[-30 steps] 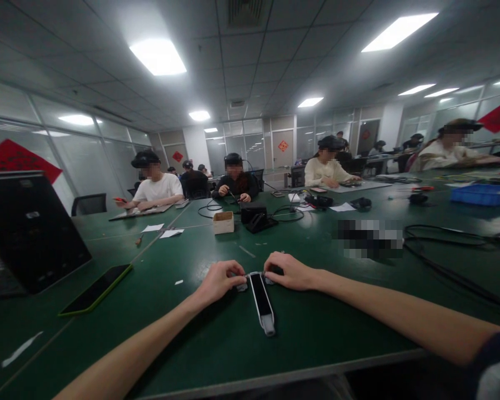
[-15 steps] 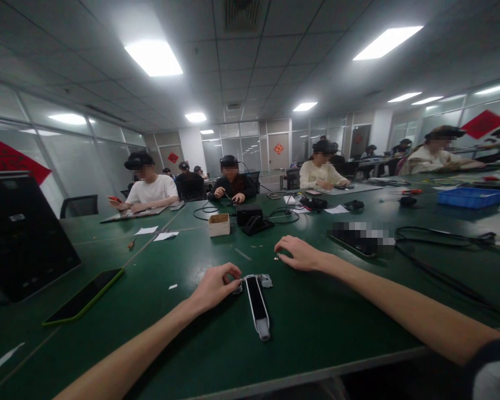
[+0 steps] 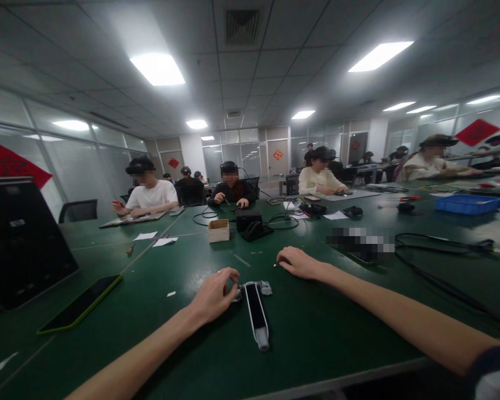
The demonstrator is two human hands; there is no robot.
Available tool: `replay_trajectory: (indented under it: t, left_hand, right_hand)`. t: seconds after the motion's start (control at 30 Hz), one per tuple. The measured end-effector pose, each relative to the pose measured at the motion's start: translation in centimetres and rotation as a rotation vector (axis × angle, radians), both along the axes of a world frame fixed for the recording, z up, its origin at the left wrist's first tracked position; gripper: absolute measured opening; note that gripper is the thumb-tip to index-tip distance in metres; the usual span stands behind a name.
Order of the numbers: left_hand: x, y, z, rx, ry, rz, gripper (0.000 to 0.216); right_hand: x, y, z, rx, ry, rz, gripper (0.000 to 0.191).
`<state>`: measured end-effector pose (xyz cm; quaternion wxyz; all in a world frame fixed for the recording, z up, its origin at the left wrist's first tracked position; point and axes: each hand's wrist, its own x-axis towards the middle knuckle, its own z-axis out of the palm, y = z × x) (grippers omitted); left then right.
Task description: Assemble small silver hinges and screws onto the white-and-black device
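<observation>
A narrow device part with a black strip and a light frame (image 3: 256,316) lies lengthwise on the green table in front of me. Grey metal brackets (image 3: 265,288) stick out at its far end. My left hand (image 3: 212,297) rests at the left bracket, its fingers curved and a gap showing between thumb and forefinger. The thumb is close to that bracket; whether it touches is unclear. Farther right, my right hand (image 3: 302,262) has its fingertips drawn together low over the table. At those tips is a small shiny metal piece (image 3: 275,265), too small to name.
Left stand a black computer case (image 3: 23,239) and a green-edged phone (image 3: 81,303). Ahead are a small cardboard box (image 3: 219,231) and a black device (image 3: 250,223). Black cables (image 3: 437,275) and a blue tray (image 3: 469,205) are right. Several co-workers sit around the table.
My right fingertips have closed down toward the small shiny piece. The left forefinger and thumb have parted a little at the bracket. The view has tilted slightly up.
</observation>
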<state>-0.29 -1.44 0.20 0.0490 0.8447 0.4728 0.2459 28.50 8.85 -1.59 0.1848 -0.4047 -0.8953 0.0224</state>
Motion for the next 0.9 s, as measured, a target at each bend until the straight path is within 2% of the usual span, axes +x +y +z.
replay_trajectory:
  t: [0.17,0.3,0.43,0.57,0.7,0.9]
  left_hand:
    - [0.2,-0.4,0.3,0.106,0.0,0.0,0.02]
    - [0.6,-0.9,0.3,0.174,0.005,-0.026,0.018]
    - [1.2,-1.6,0.4,0.213,0.035,-0.053,0.016]
    - [1.7,-2.0,0.2,0.234,0.03,-0.153,0.016]
    - [1.8,-1.8,-0.2,0.249,-0.018,-0.218,0.016]
    - [1.8,-1.5,-0.5,0.247,-0.115,-0.17,0.011]
  right_hand:
    - [-0.5,-0.5,0.1,-0.007,0.042,-0.032,0.015]
    - [-2.4,-2.9,0.9,0.007,0.172,0.085,0.017]
    - [-5.1,-6.5,1.7,-0.088,0.358,0.223,0.016]
    - [-6.8,-9.1,1.8,-0.202,0.499,0.315,0.012]
    - [-7.4,-9.6,1.4,-0.262,0.6,0.349,0.011]
    - [-7.4,-9.5,0.9,-0.257,0.662,0.369,0.01]
